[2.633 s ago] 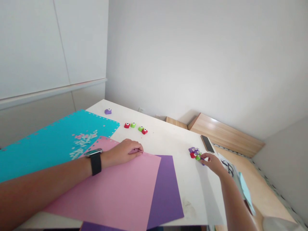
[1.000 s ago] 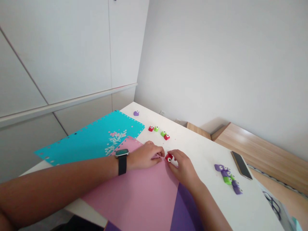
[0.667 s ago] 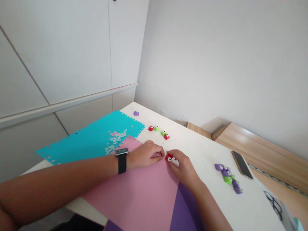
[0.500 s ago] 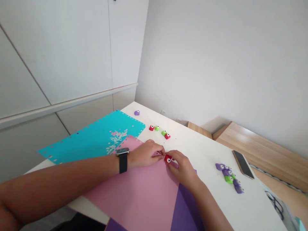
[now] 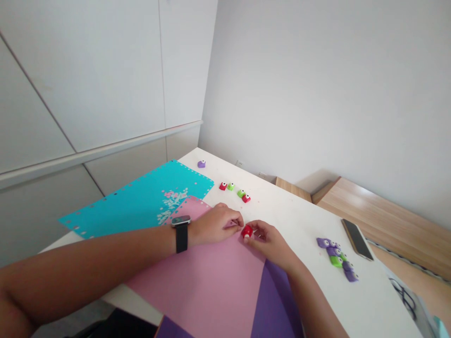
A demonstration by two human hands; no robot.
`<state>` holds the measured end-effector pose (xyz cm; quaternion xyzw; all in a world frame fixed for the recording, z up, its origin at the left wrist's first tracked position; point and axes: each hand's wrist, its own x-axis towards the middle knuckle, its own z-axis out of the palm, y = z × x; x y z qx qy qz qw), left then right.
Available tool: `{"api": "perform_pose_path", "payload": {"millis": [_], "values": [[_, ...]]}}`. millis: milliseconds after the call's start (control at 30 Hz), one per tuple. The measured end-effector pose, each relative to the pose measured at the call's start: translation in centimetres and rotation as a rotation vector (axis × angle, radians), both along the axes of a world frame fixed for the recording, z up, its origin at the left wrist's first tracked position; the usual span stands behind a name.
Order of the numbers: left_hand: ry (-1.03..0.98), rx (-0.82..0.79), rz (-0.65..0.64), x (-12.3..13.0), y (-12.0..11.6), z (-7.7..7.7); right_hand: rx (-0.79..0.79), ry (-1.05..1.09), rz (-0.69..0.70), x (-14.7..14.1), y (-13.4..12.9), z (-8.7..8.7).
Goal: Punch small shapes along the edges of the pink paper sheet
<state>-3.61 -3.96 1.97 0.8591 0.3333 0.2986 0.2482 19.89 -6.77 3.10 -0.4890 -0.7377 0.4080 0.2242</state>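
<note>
White table [image 5: 292, 220], red punch [image 5: 247, 231] between both hands [image 5: 269, 239]

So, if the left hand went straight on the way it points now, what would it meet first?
Probably the red punch, held in the right hand just ahead of the left hand, though depth is hard to judge here.

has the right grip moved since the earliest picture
Yes: the right grip has moved left, away from the phone, to the far edge of the pink sheet, where it holds a red punch.
</note>
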Motion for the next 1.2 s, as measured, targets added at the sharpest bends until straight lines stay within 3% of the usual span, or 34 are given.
{"api": "perform_pose_path", "payload": {"millis": [267, 533, 933, 1200], "values": [[0.004, 0.011, -0.003, 0.06, -0.04, 0.13, -0.221, 0.228, 0.027, 0.02, 0.08, 0.53], [0.0, 0.031, 0.0, 0.05, -0.05, -0.03, -0.255, 0.238, 0.065, 0.38, 0.18, 0.41], [0.001, 0.051, 0.003, 0.06, -0.28, 0.28, -0.19, 0.222, 0.119, 0.25, 0.15, 0.31], [-0.022, 0.062, 0.026, 0.07, -0.03, 0.17, -0.027, 0.173, 0.087, -0.32, -0.06, 0.25]]}}
